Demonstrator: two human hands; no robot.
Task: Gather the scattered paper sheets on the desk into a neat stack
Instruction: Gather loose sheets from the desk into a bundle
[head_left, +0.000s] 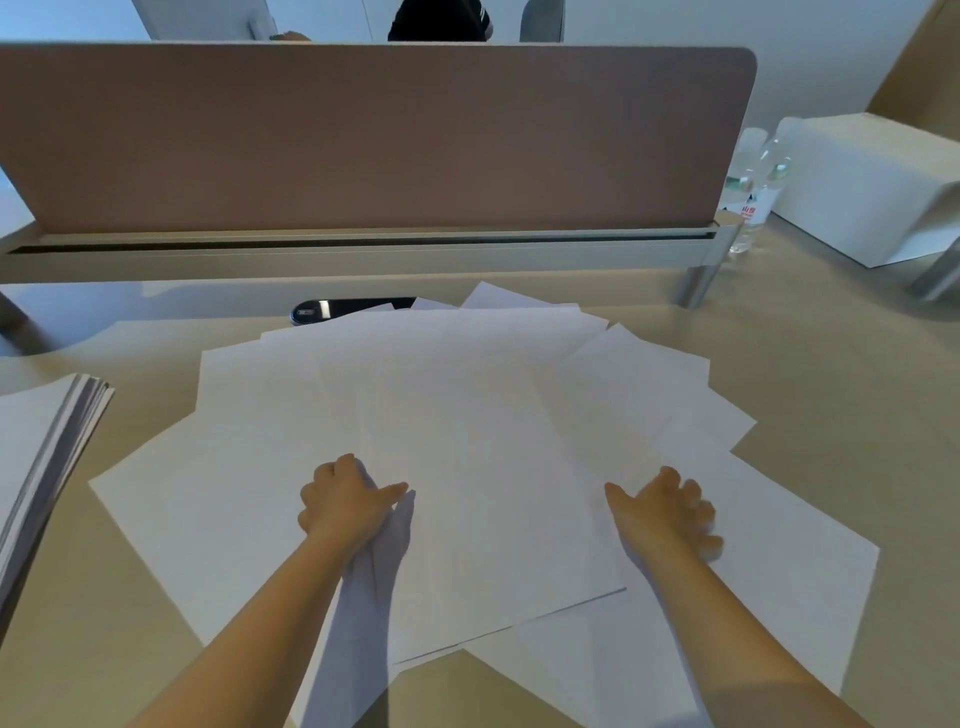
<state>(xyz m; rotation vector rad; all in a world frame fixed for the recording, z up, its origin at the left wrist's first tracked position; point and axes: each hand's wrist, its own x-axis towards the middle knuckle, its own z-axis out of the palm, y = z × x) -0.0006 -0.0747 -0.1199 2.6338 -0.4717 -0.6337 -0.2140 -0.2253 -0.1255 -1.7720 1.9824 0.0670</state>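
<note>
Nearest me, both bare forearms reach out over the loose white paper sheets (467, 415) fanned across the beige desk (810, 338). I see my left hand (345, 501) with fingers curled down onto the sheets and thumb pointing right; whether it pinches an edge I cannot tell. My right hand (667, 512) lies on the paper, fingers loosely bent and blurred. At far left sits a squared paper stack (36, 441). Beyond stand a pink divider panel (363, 140), two water bottles (753, 192) and a white box (862, 182).
</note>
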